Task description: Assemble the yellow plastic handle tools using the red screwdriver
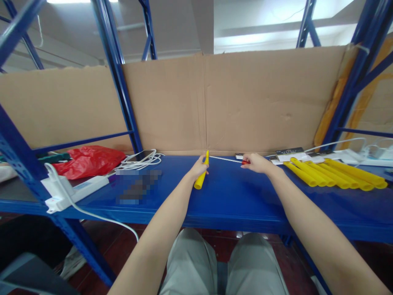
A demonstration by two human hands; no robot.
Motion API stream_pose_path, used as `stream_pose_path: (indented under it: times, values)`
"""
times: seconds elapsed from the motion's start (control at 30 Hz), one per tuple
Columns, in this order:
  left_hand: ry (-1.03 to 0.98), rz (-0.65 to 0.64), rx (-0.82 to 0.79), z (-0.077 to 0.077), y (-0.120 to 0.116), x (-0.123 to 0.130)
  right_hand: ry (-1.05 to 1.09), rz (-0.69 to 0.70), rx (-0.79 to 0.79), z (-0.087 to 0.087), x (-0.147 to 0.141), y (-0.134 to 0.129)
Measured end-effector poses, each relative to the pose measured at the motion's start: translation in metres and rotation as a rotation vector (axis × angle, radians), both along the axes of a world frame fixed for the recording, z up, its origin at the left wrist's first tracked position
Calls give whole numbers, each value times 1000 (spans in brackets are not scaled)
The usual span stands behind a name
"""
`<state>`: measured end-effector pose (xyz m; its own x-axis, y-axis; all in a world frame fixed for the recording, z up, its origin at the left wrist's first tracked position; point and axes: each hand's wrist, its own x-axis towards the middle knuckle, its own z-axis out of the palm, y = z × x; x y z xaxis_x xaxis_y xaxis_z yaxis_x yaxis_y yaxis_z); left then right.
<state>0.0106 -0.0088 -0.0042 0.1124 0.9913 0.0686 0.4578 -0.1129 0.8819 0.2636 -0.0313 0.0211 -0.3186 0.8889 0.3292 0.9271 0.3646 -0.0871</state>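
My left hand [199, 166] is closed around a yellow tube [200, 181], which slants over the blue shelf with its near end toward me. In my right hand [256, 162] is a screwdriver [226, 159] with a red handle and a long thin metal shaft. The shaft points left, and its tip reaches close to the upper part of the tube; whether they touch I cannot tell. To the right of my right hand, several more yellow tubes [333, 174] lie side by side.
A cardboard panel [260, 102] stands along the back of the blue shelf [233, 200]. On the left are a red plastic bag [90, 162], a white power strip [89, 187] and a coiled white cable [138, 160]. A dark box [289, 151] sits behind the tubes. Blue posts [118, 78] frame the shelf.
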Motion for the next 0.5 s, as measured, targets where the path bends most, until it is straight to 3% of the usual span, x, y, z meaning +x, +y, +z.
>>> stream_pose_path:
  times: [0.27,0.5]
  values:
    - [6,-38,-4,3,-5,2,-6,-56,-45,0,5,-1]
    - [-1,-24,-3,3,-5,4,-55,-197,-136,0,0,-3]
